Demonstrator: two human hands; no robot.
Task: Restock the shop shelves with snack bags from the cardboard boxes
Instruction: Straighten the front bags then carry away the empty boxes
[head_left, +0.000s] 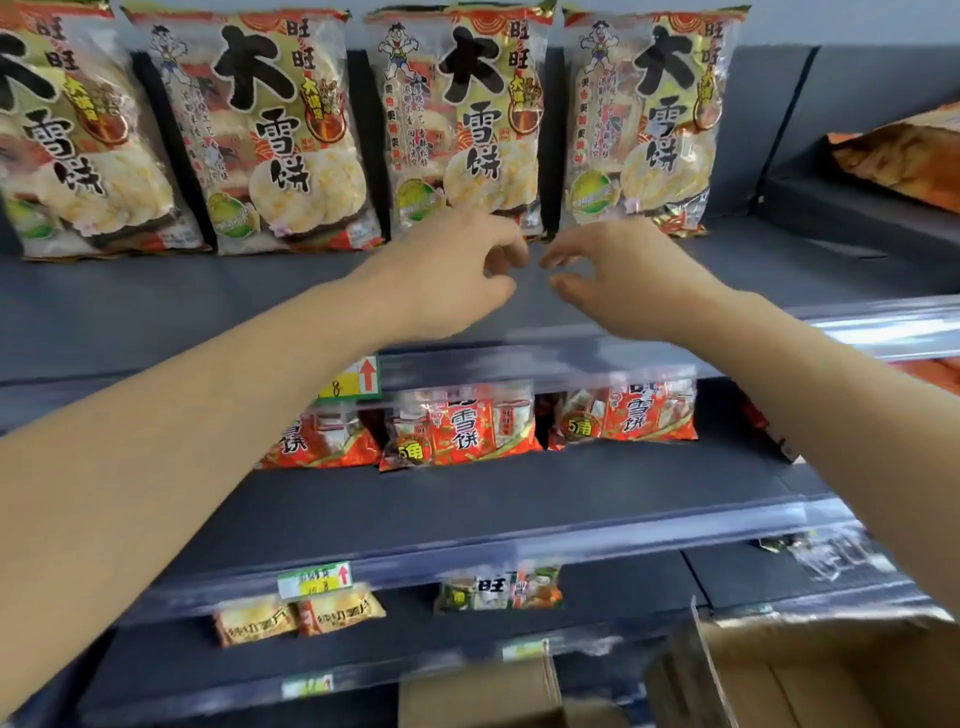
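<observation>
So the left hand (452, 275) and right hand (623, 275) hover empty, fingers loosely curled, right in front of the big cream-and-red plastic snack bags (462, 119) standing on the dark grey shelf (156, 301), open brown cardboard box (831, 675) down below.

Glossy plastic snack bags (291, 140), matt dark shelf (519, 499), matt brown cardboard box (831, 675)

Top-shelf large bags (291, 140) read "旺旺 大雪饼"; red bags (462, 431) below read "雪饼", "5角"

Bright even light, blurred lower edges, wide-angle bowing
</observation>
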